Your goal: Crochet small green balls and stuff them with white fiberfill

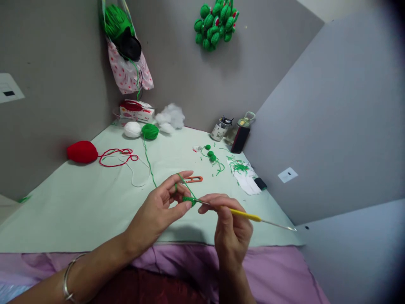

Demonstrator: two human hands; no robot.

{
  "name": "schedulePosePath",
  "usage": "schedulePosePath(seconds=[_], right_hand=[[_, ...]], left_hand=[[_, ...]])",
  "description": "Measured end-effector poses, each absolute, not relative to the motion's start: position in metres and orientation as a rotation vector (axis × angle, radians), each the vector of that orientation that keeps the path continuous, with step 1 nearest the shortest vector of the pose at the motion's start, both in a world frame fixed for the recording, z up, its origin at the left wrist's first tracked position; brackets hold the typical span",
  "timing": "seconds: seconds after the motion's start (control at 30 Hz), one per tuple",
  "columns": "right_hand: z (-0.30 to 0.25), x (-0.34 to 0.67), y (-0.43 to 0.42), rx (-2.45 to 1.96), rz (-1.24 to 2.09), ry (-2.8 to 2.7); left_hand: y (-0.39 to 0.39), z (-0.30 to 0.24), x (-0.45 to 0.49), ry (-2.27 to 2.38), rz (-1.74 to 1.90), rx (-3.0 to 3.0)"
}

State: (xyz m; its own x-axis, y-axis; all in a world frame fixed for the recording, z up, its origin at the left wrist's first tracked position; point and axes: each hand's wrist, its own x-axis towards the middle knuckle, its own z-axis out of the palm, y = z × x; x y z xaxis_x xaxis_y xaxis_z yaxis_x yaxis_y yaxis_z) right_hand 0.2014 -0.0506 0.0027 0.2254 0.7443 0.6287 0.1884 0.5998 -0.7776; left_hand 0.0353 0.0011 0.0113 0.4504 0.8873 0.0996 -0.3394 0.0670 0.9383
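My left hand [163,204] pinches a small piece of green crochet work [189,200] between thumb and fingers. Green yarn [148,162] runs from a green yarn ball [150,131] to this hand and passes over the raised index finger. In my right hand [232,223] is a crochet hook [245,214] with a yellow handle, held like a pencil. Its left tip meets the green piece; the other metal end points right. Just beyond my left fingers an orange cutter [193,179] lies on the table, partly hidden by them.
A red yarn ball [82,152] and white yarn ball [132,129] sit left and back, near white stuffing [171,118]. Small green crocheted balls [211,156], yarn scraps [239,165], a jar [219,130] and a dark phone-like slab [240,139] are at the right. Green crocheted pieces [217,25] hang on the wall.
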Motion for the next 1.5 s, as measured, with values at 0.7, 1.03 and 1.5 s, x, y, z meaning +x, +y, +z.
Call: schedulePosePath(seconds=[0.7,1.03,1.5], right_hand=[[-0.008,0.193,-0.043,-0.961,0.333,-1.403],[-0.007,0.199,-0.043,-0.93,0.281,-1.295],[-0.003,0.205,-0.041,-0.876,0.708,-1.116]], left_hand=[[-0.003,0.019,0.044,0.585,0.883,0.945],[0.006,0.02,0.043,0.5,0.798,0.715],[-0.001,0.013,0.041,0.564,0.908,1.015]])
